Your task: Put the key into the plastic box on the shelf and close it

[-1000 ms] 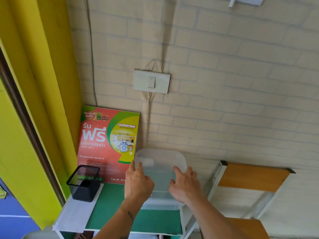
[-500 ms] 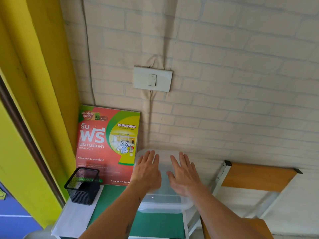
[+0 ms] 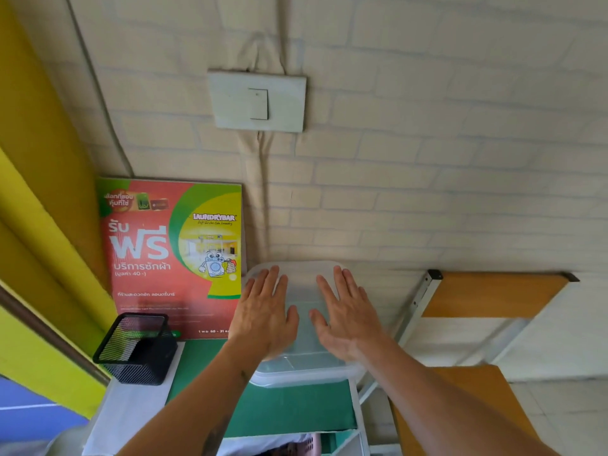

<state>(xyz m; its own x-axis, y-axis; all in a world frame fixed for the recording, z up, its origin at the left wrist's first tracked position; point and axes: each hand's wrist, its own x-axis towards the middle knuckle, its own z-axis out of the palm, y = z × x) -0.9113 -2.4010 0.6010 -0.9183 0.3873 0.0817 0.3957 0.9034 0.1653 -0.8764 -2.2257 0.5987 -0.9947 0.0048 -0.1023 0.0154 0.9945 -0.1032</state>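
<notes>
Both hands lie flat, palms down and fingers spread, on the lid [image 3: 304,297] of the clear plastic box [image 3: 306,373]. The left hand [image 3: 263,319] covers the lid's left half, the right hand [image 3: 347,319] its right half, thumbs pointing toward each other with a narrow strip of lid bare between them. Neither hand grips anything; they only press on the lid, which sits level on the box. The key cannot be seen; the frosted lid and the hands hide whatever is inside.

The box sits on the green top of the shelf [image 3: 289,409], at its right end and against the brick-patterned wall [image 3: 427,192]. Just left of the box, a red and green laundry poster [image 3: 171,258] leans upright against the wall. In front of the poster, near the shelf's left edge, stands a black mesh basket [image 3: 135,350], partly on a white sheet [image 3: 131,409]. A light switch [image 3: 258,103] is fixed to the wall above the box. A wooden chair [image 3: 487,297] stands to the right of the shelf.
</notes>
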